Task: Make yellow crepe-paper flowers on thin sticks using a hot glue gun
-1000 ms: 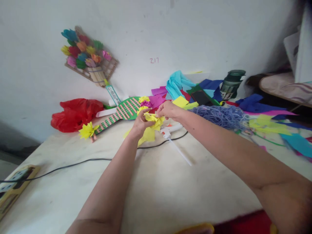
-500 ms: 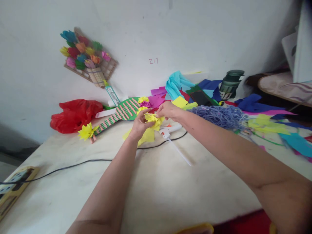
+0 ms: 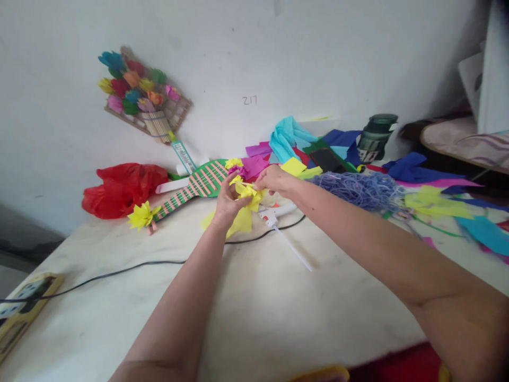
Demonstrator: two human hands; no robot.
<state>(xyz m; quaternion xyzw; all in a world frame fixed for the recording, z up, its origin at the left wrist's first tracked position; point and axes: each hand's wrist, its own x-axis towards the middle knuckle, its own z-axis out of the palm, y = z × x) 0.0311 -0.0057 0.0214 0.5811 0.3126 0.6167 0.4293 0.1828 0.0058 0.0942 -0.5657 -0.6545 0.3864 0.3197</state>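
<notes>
A yellow crepe-paper flower [image 3: 254, 199] is held between my two hands over the table. My left hand [image 3: 229, 202] grips it from the left, thumb and fingers around its side. The fingertips of my right hand [image 3: 271, 180] pinch at its upper right edge. Just behind lies a green guitar-shaped craft [image 3: 209, 179] with pinkish strips, yellow and magenta paper flowers at its body, and a yellow flower [image 3: 143, 215] at its neck end. Beneath my hands are yellow paper sheets [image 3: 240, 223]. A white glue gun [image 3: 271, 216] with a glue stick rests beside them.
A black cord [image 3: 147, 262] crosses the table near a power strip [image 3: 29, 305] at left. Red plastic [image 3: 125, 188] lies behind. To the right are tangled blue strings [image 3: 358, 190], a phone [image 3: 328, 160], coloured paper scraps and a dark green bottle [image 3: 377, 138]. A paper-flower bouquet [image 3: 139, 90] leans on the wall.
My fingers have shifted slightly on the yellow flower, and my left index finger sits a little higher. The rest looks the same.
</notes>
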